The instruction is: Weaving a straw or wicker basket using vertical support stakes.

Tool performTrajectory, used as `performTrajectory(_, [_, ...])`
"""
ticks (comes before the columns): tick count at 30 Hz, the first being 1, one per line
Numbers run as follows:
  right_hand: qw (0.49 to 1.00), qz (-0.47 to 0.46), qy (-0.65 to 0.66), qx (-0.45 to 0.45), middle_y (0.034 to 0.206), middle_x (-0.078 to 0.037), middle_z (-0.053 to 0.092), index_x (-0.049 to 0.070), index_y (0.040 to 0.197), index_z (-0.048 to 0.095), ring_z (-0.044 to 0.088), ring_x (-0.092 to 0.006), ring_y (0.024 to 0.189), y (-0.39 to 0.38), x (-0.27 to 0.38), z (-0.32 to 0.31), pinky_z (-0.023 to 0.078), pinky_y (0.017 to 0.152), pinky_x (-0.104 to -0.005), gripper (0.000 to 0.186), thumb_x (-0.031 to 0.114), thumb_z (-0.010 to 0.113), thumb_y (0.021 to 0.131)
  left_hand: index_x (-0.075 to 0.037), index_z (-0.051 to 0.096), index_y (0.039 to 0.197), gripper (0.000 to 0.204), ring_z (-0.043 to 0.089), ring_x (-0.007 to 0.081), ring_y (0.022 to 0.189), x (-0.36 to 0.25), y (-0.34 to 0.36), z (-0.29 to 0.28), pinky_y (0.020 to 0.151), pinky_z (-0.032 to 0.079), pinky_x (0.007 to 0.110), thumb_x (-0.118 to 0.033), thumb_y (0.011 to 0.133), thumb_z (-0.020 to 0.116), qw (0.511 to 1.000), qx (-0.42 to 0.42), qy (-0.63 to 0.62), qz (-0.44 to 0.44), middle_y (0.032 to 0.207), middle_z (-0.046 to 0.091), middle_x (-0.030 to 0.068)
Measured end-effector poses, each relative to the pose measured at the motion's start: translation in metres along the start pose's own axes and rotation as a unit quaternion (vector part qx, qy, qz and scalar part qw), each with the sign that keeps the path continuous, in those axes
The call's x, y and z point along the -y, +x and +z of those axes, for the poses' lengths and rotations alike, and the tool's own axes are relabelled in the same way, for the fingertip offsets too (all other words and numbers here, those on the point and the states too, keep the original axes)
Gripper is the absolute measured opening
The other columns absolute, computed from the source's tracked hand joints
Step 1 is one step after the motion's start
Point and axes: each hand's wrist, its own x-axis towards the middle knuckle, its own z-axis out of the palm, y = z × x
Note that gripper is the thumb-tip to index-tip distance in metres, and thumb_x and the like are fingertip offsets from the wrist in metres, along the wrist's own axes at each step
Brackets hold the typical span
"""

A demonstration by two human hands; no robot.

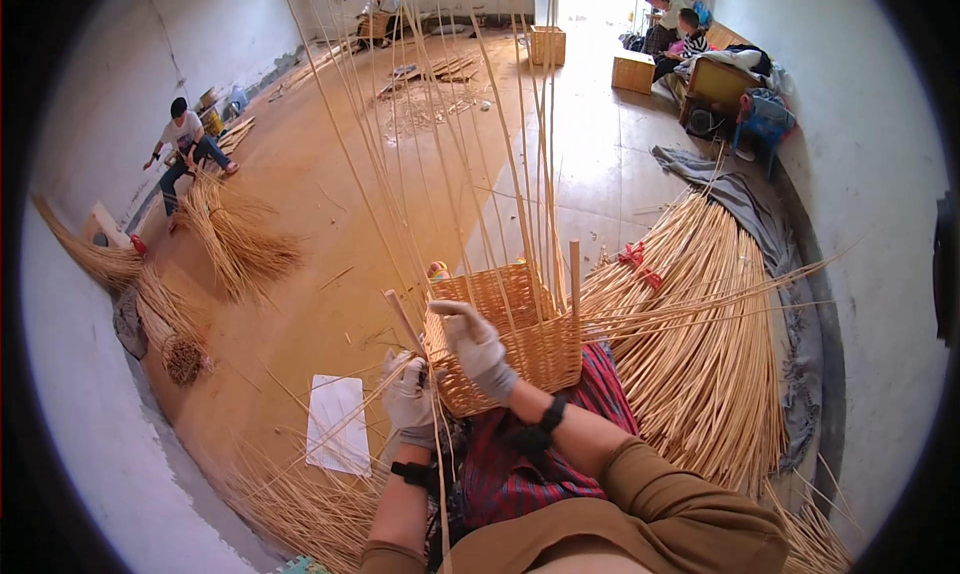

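1. Two gloved hands at a half-woven wicker basket (510, 344) resting on the lap.
2. Left hand (408, 396) just beside the basket's near-left corner, closed on thin willow rods (400, 319).
3. Right hand (474, 342) on the basket's near rim, fingers curled; grip unclear.
4. Bundled rods (700, 344) on floor, right of the basket.

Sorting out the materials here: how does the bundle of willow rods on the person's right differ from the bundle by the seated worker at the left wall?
The right-hand bundle is larger, pale yellow, with red ties near its top. The bundle by the seated worker is smaller, darker golden-brown and fanned out loosely. Both lie on the floor.
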Motion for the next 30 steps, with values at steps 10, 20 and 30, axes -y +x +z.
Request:
performTrajectory(10, [0.981,0.123,0.058,-0.136,0.096,-0.005,0.072,0.006,0.114,0.069,0.069,-0.0117,0.087,-0.037,0.036,-0.068,0.059,0.074,-0.0283,0.02,0.02,0.058,0.107,-0.013,0.064,0.097,0.023,0.065,0.0323,0.104,-0.017,-0.017,-0.015,0.087,0.054,0.045,-0.014,0.08,0.08,0.989,0.144,0.001,0.037,0.102,0.07,0.0086])
performTrajectory(20, [0.783,-0.247,-0.564,-0.09,0.114,-0.013,0.072,0.021,0.146,0.052,0.073,-0.0275,0.084,0.045,0.057,-0.02,0.056,0.069,-0.0383,0.055,0.01,0.068,0.095,-0.015,0.032,0.16,0.079,0.056,0.0456,0.124,-0.071,-0.005,0.025,0.097,0.052,0.049,-0.031,0.093,0.07,0.956,0.243,0.161,-0.025,0.149,0.041,0.0255])
performTrajectory(30, [0.917,-0.035,-0.354,-0.18,0.101,-0.015,0.075,0.01,0.128,0.059,0.072,-0.0228,0.099,-0.052,0.068,-0.115,0.055,0.088,-0.0344,0.025,0.016,0.059,0.103,-0.017,0.044,0.153,0.069,0.059,0.0425,0.117,-0.091,0.016,0.037,0.096,0.052,0.05,-0.024,0.09,0.071,0.967,0.124,0.199,0.104,0.145,0.045,0.0199])
